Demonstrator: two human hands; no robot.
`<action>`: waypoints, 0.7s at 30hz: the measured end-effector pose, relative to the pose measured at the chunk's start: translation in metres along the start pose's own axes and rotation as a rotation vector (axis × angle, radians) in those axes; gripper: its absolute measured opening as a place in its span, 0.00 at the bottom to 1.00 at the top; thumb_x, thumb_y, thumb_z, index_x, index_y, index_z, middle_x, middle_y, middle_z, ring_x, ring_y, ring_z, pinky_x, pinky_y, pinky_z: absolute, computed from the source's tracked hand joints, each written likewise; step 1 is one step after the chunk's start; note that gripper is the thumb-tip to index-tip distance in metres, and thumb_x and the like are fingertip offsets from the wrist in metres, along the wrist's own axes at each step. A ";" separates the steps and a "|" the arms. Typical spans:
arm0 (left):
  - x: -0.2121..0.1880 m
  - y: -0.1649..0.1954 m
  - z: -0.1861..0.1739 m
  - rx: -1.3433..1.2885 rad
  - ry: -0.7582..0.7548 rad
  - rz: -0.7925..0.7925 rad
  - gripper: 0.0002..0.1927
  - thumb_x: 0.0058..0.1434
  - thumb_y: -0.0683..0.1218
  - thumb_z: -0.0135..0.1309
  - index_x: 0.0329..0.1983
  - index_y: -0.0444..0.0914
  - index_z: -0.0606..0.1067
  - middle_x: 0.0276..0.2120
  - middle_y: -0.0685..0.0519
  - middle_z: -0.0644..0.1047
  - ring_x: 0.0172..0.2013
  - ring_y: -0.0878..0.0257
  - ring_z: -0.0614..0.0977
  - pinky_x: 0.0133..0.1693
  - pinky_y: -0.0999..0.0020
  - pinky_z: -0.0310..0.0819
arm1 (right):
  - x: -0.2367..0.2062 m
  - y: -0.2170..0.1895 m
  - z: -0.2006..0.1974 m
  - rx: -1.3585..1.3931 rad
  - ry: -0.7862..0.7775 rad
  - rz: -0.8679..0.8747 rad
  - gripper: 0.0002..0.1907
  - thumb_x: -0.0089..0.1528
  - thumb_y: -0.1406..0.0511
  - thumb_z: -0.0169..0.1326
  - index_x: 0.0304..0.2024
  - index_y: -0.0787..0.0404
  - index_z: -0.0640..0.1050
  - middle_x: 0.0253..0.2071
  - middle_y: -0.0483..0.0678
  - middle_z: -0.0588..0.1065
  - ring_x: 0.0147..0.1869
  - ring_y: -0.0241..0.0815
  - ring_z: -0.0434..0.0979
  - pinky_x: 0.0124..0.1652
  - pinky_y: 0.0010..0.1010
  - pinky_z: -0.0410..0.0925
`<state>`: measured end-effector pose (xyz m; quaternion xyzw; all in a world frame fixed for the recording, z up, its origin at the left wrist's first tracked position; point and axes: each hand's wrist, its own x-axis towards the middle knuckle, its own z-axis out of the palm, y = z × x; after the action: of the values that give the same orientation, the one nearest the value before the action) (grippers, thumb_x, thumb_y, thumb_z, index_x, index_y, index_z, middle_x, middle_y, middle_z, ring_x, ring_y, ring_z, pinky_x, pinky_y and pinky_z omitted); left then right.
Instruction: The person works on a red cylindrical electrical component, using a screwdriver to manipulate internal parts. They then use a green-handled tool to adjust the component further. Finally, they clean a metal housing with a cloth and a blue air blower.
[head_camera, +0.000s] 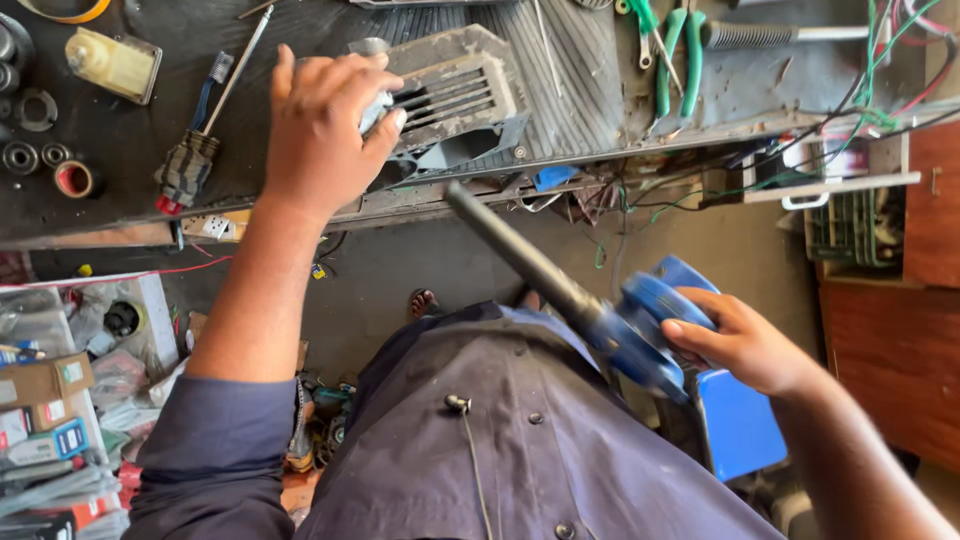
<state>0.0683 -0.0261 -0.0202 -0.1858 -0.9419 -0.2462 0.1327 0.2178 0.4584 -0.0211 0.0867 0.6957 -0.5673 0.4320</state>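
My left hand (322, 125) grips the left end of a dusty grey metal part with a slotted grille (455, 95) that rests on the dark workbench (120, 180). A pale bit of it shows between my fingers. My right hand (745, 343) holds a blue electric air blower (640, 325) by its body. The blower's long black nozzle (520, 252) points up and left toward the underside of the grey part, ending just short of it. I wear a dark blue work shirt.
On the bench lie green-handled pliers (680, 60), a toothbrush (210, 85), a wire brush (190, 165), several bearings and rings (40, 150), and tangled red and green wires (860, 100) at the right. Boxes and parts (50, 400) crowd the floor at left. A blue stool (740, 425) stands by my right side.
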 end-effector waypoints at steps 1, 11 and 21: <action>0.000 -0.004 0.000 -0.025 0.024 -0.004 0.13 0.65 0.46 0.64 0.52 0.45 0.78 0.58 0.53 0.78 0.61 0.50 0.74 0.71 0.34 0.45 | 0.005 -0.007 0.016 -0.038 0.053 0.010 0.15 0.61 0.56 0.57 0.42 0.59 0.78 0.24 0.40 0.69 0.28 0.31 0.64 0.27 0.26 0.60; -0.008 -0.019 0.006 -0.097 0.125 0.048 0.15 0.66 0.44 0.62 0.55 0.42 0.77 0.63 0.51 0.76 0.66 0.49 0.72 0.70 0.33 0.41 | 0.036 0.001 0.097 0.141 0.180 -0.156 0.19 0.64 0.54 0.55 0.40 0.64 0.75 0.30 0.44 0.75 0.33 0.34 0.75 0.34 0.29 0.72; -0.009 -0.017 0.007 -0.103 0.178 0.070 0.11 0.67 0.43 0.60 0.52 0.40 0.76 0.63 0.50 0.77 0.67 0.47 0.72 0.70 0.34 0.41 | 0.035 0.021 0.112 0.145 0.354 -0.241 0.20 0.66 0.54 0.55 0.43 0.66 0.74 0.30 0.47 0.75 0.34 0.37 0.76 0.39 0.31 0.71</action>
<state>0.0678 -0.0382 -0.0363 -0.2025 -0.9055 -0.3050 0.2145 0.2656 0.3556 -0.0588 0.1319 0.7234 -0.6393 0.2251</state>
